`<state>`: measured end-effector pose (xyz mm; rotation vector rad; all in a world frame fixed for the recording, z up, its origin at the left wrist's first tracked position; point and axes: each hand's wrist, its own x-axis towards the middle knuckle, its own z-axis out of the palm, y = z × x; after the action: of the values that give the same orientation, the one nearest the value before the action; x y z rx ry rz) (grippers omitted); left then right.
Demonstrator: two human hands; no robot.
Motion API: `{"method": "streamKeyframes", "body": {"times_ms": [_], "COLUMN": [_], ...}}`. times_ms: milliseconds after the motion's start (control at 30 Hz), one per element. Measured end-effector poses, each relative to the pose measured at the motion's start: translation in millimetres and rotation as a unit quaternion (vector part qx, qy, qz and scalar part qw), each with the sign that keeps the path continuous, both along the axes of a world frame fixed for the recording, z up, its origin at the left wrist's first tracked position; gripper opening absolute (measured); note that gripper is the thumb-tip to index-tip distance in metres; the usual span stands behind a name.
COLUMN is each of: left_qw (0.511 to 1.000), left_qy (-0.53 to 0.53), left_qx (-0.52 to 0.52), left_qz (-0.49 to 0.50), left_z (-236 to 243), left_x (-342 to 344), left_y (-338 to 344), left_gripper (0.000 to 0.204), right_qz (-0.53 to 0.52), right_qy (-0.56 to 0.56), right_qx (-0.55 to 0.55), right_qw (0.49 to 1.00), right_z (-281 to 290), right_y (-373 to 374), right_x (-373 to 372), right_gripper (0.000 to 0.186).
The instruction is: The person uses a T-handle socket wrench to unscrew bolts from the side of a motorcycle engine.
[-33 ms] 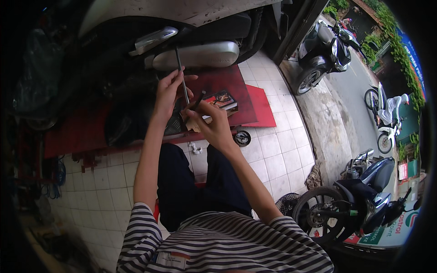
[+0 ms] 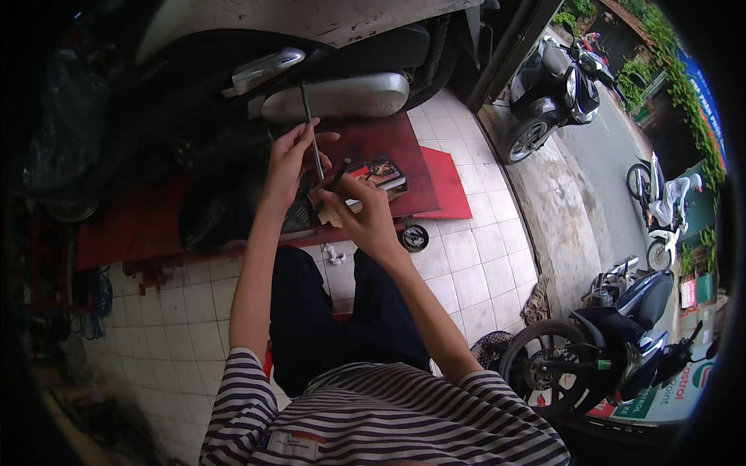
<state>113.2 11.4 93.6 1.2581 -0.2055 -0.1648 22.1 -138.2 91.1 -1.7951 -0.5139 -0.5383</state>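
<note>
Between my two hands a long thin metal rod (image 2: 306, 105) slants upward, its upper part dark and its lower part lighter. My left hand (image 2: 289, 165) closes on the rod partway along, with some fingers stretched out past it. At the rod's lower end my right hand (image 2: 364, 208) pinches with thumb and fingers; a short dark piece (image 2: 339, 172) sticks up out of this grip, its kind unclear. Just beyond the right hand lies a small printed box (image 2: 382, 172) on the red platform (image 2: 416, 159). Brown cardboard (image 2: 329, 217) shows beneath the right hand. Above the rod's tip is a scooter's silver cover (image 2: 342, 95).
A round black dish (image 2: 414, 238) and a crumpled white scrap (image 2: 334, 255) sit on the tiled floor (image 2: 470, 262) by my knees. A dark motorbike (image 2: 559, 361) stands at lower right. Outside are a parked scooter (image 2: 556, 93) and a white motorbike (image 2: 662, 210).
Out on the street the white motorbike has shifted slightly right and nearer. My hands and the rod stay almost in place.
</note>
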Motion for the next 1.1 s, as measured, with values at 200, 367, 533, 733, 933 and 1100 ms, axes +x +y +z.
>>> {"method": "streamKeyframes", "body": {"times_ms": [200,367,533,733,933,1100], "left_qw": [0.997,0.997,0.996,0.989,0.985,0.984], "left_qy": [0.044,0.027,0.06,0.092,0.113,0.117], "left_qx": [-0.023,-0.03,-0.061,-0.113,-0.13,-0.135], "left_qz": [-0.063,-0.059,-0.017,-0.01,0.002,-0.002], "left_z": [5,0,-5,-21,-17,-21], "left_x": [-29,-29,-25,-18,-16,-15], "left_y": [2,8,7,8,6,9], "left_gripper": [0.038,0.037,0.036,0.033,0.033,0.033], "right_qz": [-0.027,-0.085,-0.082,-0.109,-0.106,-0.118], "right_qy": [-0.003,-0.076,0.007,0.013,0.017,0.022], "right_qx": [-0.1,-0.162,-0.131,-0.101,-0.036,0.016], "right_qw": [0.995,0.98,0.988,0.989,0.994,0.993], "right_z": [-11,-6,5,11,6,1], "right_y": [-3,3,5,1,-12,-24], "right_x": [0,-2,-9,-14,-19,-22], "right_gripper": [0.016,0.02,0.026,0.032,0.023,0.014]}}
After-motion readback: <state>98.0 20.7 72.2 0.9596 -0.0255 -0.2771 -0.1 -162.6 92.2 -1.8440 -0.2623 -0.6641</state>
